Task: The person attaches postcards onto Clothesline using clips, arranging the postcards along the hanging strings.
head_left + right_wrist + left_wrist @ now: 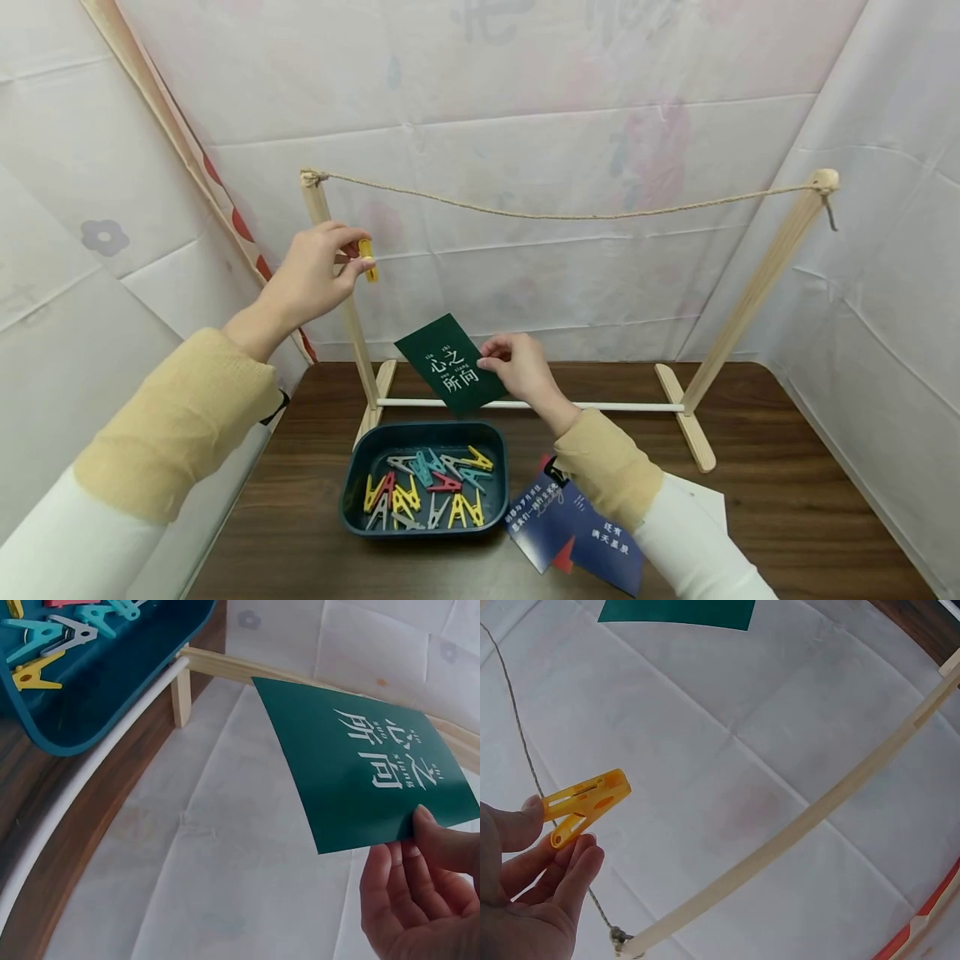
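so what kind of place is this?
Likely a staged tabletop recording booth: white floral sheets hung as walls around a brown table, with a small wooden rope rack and a tray of pegs set out.

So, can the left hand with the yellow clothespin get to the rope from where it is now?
Probably yes. The left hand pinches the yellow clothespin just below the rope, beside the left wooden post. Nothing hangs on the rope, and the green card in the right hand sits lower down.
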The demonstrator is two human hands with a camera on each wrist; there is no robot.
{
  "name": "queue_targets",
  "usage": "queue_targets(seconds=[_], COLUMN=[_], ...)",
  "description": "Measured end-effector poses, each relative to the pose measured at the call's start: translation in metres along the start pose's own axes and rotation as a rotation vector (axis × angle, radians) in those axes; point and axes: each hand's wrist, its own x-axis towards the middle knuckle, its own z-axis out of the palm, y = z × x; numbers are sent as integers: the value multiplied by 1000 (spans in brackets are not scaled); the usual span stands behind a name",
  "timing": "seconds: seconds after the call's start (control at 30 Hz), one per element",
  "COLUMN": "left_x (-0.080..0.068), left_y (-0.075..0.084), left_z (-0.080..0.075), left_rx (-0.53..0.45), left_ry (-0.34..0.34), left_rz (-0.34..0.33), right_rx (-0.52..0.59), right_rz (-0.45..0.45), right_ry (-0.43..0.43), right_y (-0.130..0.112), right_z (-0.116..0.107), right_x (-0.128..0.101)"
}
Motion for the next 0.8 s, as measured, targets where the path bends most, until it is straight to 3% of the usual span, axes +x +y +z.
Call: queue_targets(seconds=[0.2, 0.8], left_x=[8, 30], left_y=[0, 13], left_z=[-3, -18], left_rx=[33, 56], left_ry=[-15, -44], left_rz=[-18, -31], right_rx=[-14, -76], right_rz=[-49, -40], right_ry=[1, 46], right_y=[-6, -29], right_z=[3, 7], right_x=[9, 41])
